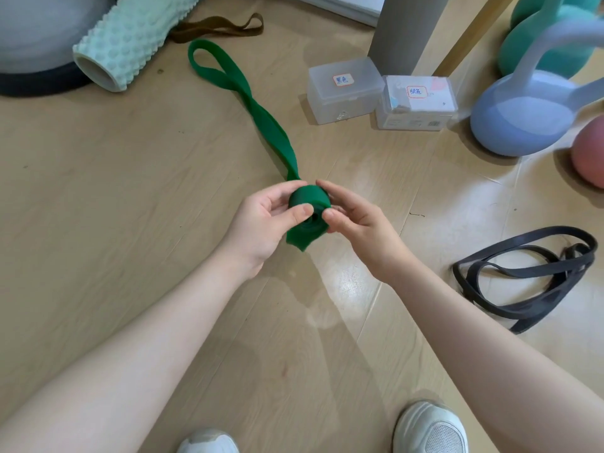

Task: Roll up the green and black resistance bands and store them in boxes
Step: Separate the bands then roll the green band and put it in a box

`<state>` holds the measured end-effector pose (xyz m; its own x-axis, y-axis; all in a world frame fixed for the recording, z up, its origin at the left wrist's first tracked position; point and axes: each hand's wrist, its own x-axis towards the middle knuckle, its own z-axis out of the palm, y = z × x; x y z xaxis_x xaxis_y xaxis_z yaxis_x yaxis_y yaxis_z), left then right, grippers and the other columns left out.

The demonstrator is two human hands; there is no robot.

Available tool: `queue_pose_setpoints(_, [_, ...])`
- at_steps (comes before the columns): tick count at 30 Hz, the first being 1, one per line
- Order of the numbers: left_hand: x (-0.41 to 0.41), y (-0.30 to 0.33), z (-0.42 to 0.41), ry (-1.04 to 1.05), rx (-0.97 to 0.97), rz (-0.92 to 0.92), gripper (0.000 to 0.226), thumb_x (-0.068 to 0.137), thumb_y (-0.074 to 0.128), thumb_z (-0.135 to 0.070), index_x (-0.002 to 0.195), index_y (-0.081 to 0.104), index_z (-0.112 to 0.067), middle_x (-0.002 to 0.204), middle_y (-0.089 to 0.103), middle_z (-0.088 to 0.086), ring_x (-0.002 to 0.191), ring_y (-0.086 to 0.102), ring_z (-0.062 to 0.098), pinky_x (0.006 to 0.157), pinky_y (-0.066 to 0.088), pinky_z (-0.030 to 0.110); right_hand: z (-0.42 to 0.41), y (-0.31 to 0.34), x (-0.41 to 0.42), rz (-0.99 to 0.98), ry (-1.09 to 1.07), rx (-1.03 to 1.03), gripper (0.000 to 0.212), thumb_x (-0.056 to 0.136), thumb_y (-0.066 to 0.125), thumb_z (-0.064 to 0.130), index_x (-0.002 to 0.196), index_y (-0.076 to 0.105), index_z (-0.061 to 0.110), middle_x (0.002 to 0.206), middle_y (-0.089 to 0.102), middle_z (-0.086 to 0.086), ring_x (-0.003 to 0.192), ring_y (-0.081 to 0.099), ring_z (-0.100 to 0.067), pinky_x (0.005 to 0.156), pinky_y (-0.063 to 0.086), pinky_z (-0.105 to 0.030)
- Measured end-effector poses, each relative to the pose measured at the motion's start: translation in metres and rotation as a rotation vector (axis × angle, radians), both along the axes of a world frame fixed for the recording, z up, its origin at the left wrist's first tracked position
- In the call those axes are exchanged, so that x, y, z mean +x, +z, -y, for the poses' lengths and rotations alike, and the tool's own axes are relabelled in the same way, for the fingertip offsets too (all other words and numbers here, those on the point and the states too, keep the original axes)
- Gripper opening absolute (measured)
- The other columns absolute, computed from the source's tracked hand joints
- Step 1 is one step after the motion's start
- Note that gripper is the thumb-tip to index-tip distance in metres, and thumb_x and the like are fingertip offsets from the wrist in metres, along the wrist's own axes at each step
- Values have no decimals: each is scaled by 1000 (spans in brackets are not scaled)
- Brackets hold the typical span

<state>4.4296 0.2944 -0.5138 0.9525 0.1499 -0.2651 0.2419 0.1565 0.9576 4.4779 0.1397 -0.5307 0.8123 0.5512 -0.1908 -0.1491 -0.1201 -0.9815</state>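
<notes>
The green resistance band (261, 116) lies stretched across the wooden floor, its far end looped at the upper left. Its near end is wound into a small roll at the centre of the view. My left hand (264, 220) and my right hand (356, 220) both pinch that roll from either side, thumbs toward me. The black resistance band (523, 282) lies in loose loops on the floor at the right, untouched. Two clear plastic boxes stand side by side further back: a left box (343, 89) and a right box (416, 104), each with a handwritten label, lids closed.
A mint foam roller (130, 44) and a grey ball lie at the upper left, a brown band (219, 27) behind them. Kettlebells, lilac (526, 116) and teal (552, 44), and a pink ball (591, 152) crowd the right. A grey post (405, 31) stands behind the boxes. My white shoes (431, 429) are at the bottom.
</notes>
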Motion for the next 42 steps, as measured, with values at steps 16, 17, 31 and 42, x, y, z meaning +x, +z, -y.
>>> queue_pose_setpoints(16, [-21,8,2,-4,-259,-98,25,87,53,-2,108,52,-15,117,59,7,102,60,15,89,51,26,1,37,3,181,73,-244,23,85,65,11,107,60,17,102,69,-6,90,66,-18,78,55,-30])
queue_pose_setpoints(17, [-24,4,-1,-67,-151,-146,27,85,57,-2,107,51,-16,116,59,7,102,60,14,91,50,27,5,35,3,245,142,-324,25,85,65,12,109,61,16,103,68,-3,93,64,-18,82,54,-33])
queue_pose_setpoints(31, [-27,4,-3,-278,249,-125,28,74,73,-5,98,66,-16,94,71,1,86,68,9,81,53,18,11,21,-5,417,295,-537,39,74,75,29,98,45,29,117,54,12,115,44,-13,91,35,-22])
queue_pose_setpoints(42, [-26,6,-20,-355,183,-84,43,80,63,4,103,59,-33,89,71,-22,94,65,-1,83,49,13,26,-18,-8,390,305,-387,34,79,71,22,94,42,28,147,29,14,136,32,-12,110,26,-30])
